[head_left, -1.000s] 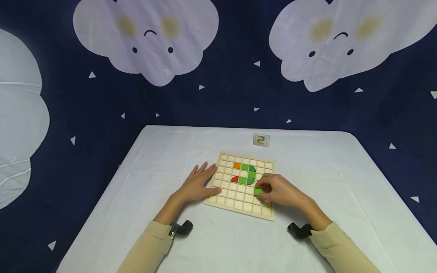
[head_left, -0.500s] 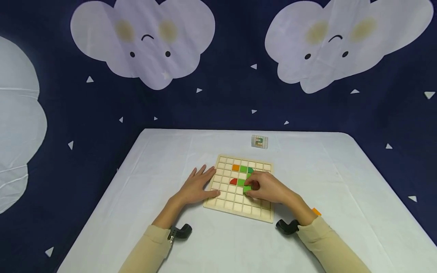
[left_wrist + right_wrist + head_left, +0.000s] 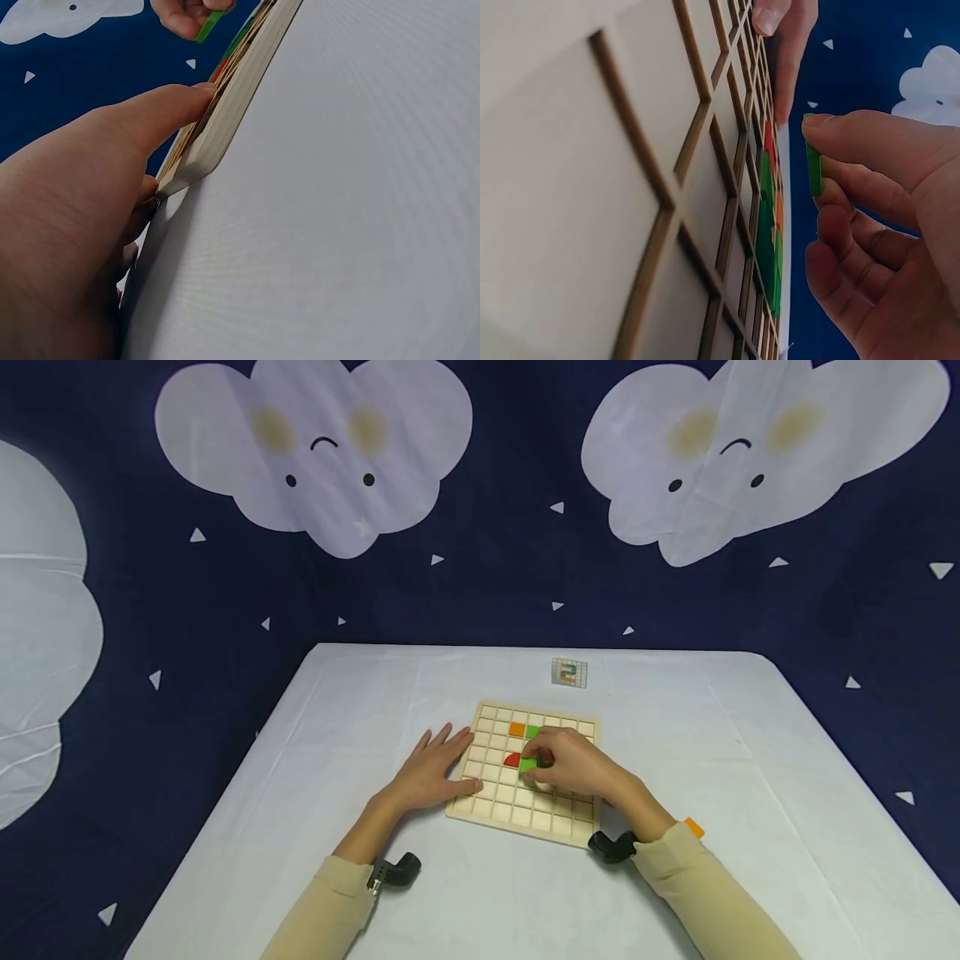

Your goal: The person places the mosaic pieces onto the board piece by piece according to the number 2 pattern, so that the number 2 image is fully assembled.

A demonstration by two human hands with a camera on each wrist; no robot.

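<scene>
My right hand pinches a thin green square tile between thumb and fingers. In the right wrist view the tile is clear of the gridded wooden board. Fingers spread, my left hand rests along the board's left side, its thumb on the edge in the left wrist view. An orange square tile, a green square tile and a red quarter-round tile lie in the grid. Dark green tiles show in the right wrist view; the right hand hides them from the head camera.
A small card with a coloured pattern on a grid lies behind the board. Beside the right sleeve, an orange piece is partly hidden. White cloth covers the table, and a dark blue curtain with clouds hangs behind.
My right hand has carried the green tile leftward over the board, from near its right side to beside the red tile. The orange piece came into view by the right sleeve. My left hand stayed put.
</scene>
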